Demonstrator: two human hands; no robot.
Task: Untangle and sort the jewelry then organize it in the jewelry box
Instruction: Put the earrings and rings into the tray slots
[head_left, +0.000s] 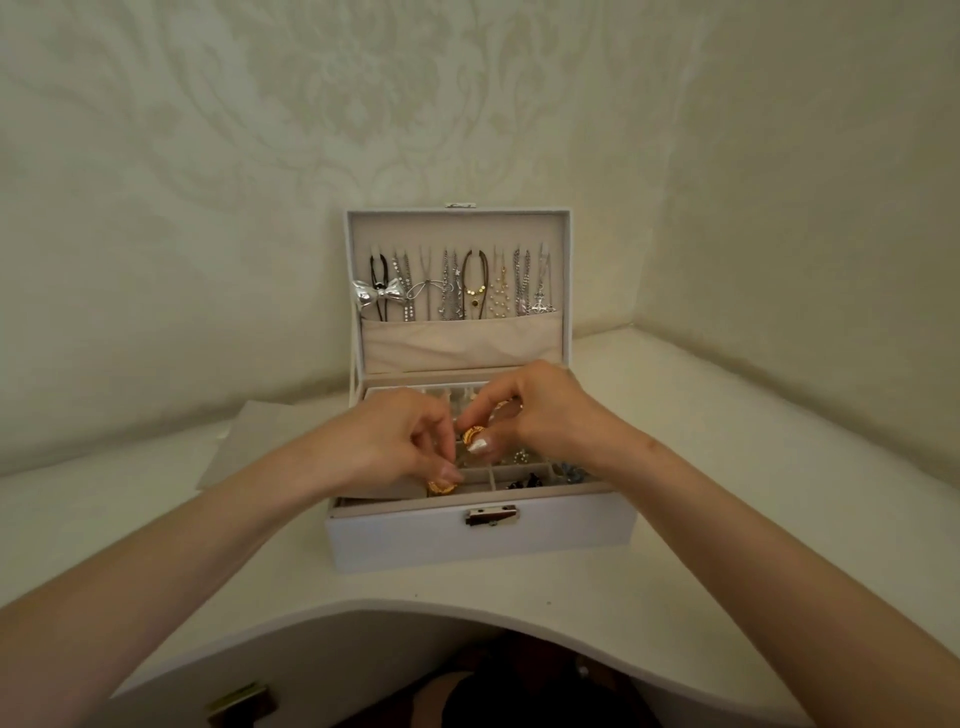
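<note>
Head: gold earring (474, 434) between right fingers (480, 446).

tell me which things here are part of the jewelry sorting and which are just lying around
Part of the job:
jewelry box
necklaces hung in its lid
upper gold piece, pinched by the right hand
lower gold piece, held by the left hand
small pieces in the tray

Just lying about:
pale sheet left of the box
drawer handle below the table edge
</note>
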